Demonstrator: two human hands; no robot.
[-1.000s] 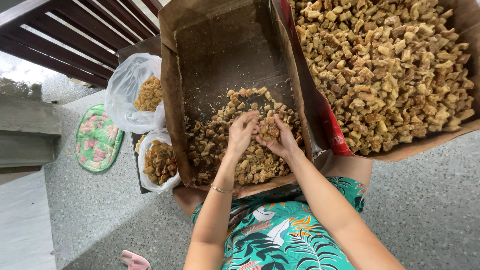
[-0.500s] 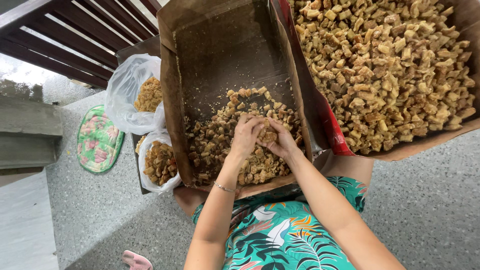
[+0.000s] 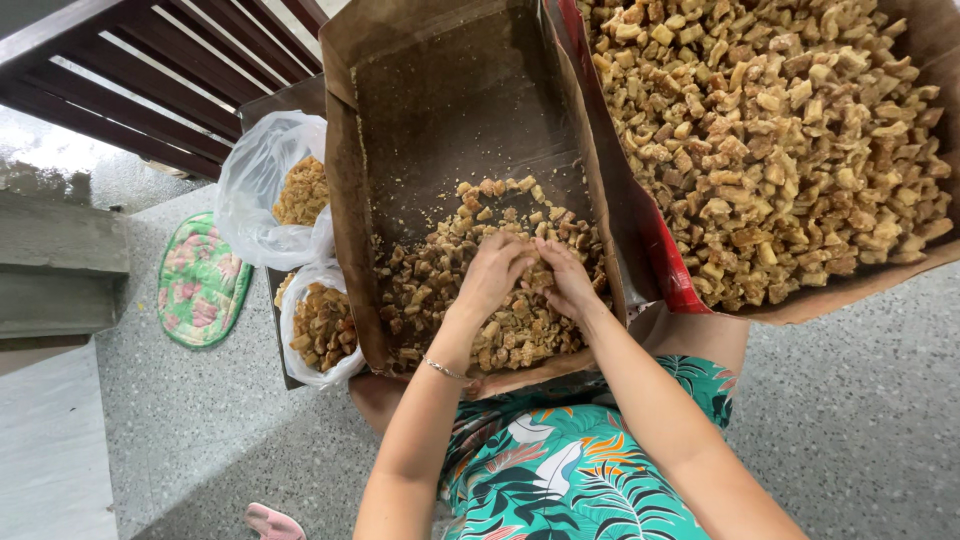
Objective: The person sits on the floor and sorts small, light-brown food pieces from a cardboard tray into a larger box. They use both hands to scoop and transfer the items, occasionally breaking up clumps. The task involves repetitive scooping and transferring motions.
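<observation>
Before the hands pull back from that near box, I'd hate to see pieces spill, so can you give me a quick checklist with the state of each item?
1. Both hands in the pile: left hand and right hand rest on the fried pieces: ok.
2. Grip on pieces: fingers curled, contents hidden: cannot tell.
3. Near cardboard box walls contain the pile: ok.
4. Full box apart from the hands: ok.
5. Plastic bags beside the box, open-topped: ok.
6. Box support underneath: cannot tell.
</observation>
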